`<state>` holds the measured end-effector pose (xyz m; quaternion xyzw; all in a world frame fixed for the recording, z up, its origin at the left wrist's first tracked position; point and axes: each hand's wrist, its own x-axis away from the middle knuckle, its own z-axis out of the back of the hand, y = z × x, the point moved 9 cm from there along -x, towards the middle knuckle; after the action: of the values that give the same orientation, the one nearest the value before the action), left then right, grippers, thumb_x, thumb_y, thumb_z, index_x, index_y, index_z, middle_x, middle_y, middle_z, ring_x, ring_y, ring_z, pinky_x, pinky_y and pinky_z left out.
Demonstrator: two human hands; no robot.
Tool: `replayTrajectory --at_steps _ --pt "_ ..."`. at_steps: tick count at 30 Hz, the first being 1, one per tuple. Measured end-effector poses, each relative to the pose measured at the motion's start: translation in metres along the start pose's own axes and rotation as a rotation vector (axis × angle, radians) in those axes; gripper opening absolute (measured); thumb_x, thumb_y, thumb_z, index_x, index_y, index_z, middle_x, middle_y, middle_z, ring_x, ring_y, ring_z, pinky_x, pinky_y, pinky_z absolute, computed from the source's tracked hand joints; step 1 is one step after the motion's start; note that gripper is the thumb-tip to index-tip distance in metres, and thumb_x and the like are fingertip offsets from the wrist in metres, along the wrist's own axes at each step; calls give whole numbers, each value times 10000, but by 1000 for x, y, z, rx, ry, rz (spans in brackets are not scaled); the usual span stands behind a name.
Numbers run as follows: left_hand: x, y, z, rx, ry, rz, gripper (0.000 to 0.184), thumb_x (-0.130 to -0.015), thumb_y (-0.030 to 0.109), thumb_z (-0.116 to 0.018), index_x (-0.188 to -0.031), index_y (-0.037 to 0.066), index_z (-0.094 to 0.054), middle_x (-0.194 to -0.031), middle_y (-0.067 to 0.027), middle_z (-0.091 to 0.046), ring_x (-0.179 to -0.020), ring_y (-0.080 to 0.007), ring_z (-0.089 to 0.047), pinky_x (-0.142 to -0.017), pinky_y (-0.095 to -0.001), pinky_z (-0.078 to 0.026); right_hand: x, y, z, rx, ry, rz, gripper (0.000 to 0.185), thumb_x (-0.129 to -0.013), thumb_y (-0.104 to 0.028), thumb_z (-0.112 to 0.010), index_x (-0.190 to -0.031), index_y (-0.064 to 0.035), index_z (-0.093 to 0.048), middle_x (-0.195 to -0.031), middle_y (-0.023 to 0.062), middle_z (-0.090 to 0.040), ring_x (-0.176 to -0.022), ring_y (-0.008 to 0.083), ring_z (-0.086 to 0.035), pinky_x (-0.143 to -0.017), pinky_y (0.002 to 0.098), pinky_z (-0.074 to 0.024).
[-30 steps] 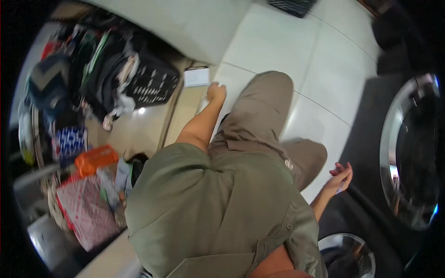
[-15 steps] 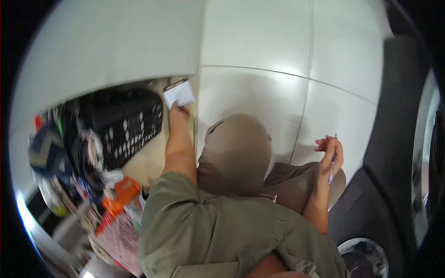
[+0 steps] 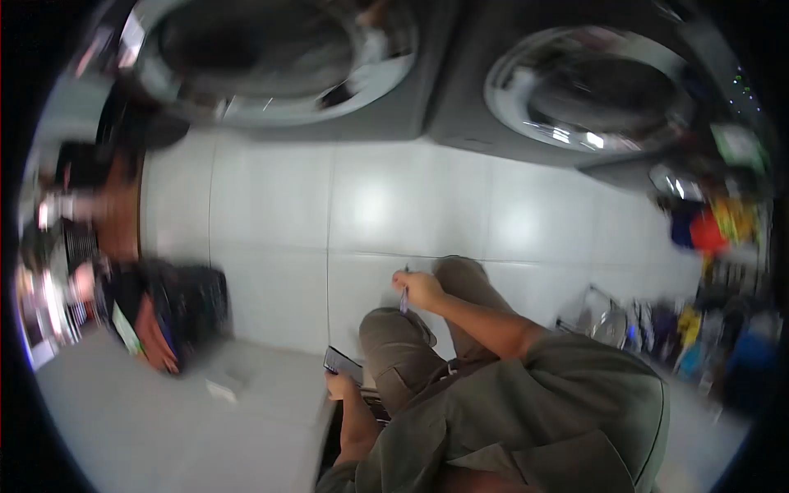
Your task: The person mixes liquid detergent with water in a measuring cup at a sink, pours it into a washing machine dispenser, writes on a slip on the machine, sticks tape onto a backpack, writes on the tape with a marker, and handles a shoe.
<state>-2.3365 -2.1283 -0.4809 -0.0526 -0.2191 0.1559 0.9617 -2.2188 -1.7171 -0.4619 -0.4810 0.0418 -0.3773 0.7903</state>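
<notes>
My left hand (image 3: 337, 384) is closed on the lower edge of a small notepad (image 3: 344, 365), low at my left side beside my bent knee. The pad is tilted, and its face looks grey in the shade. Over my knees, my right hand (image 3: 421, 289) is closed around a slim purple pen (image 3: 403, 302), whose lower end sticks out below the fingers. The pen is apart from the pad.
Two dark front-loading washing machines (image 3: 431, 107) stand across the white tiled floor (image 3: 271, 197). A black basket (image 3: 201, 308) with cloth is at left. Bottles and bags (image 3: 686, 329) crowd the right. A white cabinet surface (image 3: 271, 427) lies at lower left.
My view has swung from the cabinet and floor round to the washing machines. My left hand has drawn the notepad back beside my knee. The pen stays in my right hand, now over my knees.
</notes>
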Motion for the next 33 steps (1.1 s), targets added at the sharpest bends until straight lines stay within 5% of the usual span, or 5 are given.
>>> replayTrajectory --at_steps 5,9,11,17,33 --pt "103 198 201 -86 107 -1075 181 -769 225 -630 -812 85 -523 -772 -89 -634 -720 -247 -596 -833 -457 -347 122 -68 162 -117 150 -134 368 -761 -407 -638 -979 -117 -571 -710 128 -606 -695 309 -601 -629 396 -461" --pt "261 288 255 46 -295 -1362 163 -796 173 -628 -894 64 -556 -834 -85 -642 -756 -194 -601 -830 -343 -391 243 -63 281 -392 465 -396 617 -628 -454 -756 -1073 -77 -557 -778 122 -614 -744 269 -608 -645 354 -472" --pt "377 319 240 350 -996 -1337 214 -837 120 -594 -1018 13 -554 -964 -70 -629 -875 -147 -581 -842 -267 -402 292 -45 314 -511 617 -460 666 -620 -458 -764 -1110 -64 -546 -818 126 -613 -775 259 -606 -657 344 -473" --pt "675 327 135 -43 -1421 -1338 304 -859 101 -558 -1129 -30 -511 -1083 -81 -587 -1017 -145 -522 -897 -289 -387 434 32 385 -1378 853 -480 618 -685 -214 -772 -1213 -57 -492 -990 82 -613 -838 123 -568 -677 247 -461" --pt "1111 207 -160 -1487 -1494 -1532 309 -861 186 -565 -1114 13 -526 -1017 -53 -598 -884 -132 -562 -788 -264 -443 686 218 449 -1780 2103 -542 408 -752 -23 -648 -1136 -83 -522 -844 -3 -567 -720 88 -551 -535 229 -469"
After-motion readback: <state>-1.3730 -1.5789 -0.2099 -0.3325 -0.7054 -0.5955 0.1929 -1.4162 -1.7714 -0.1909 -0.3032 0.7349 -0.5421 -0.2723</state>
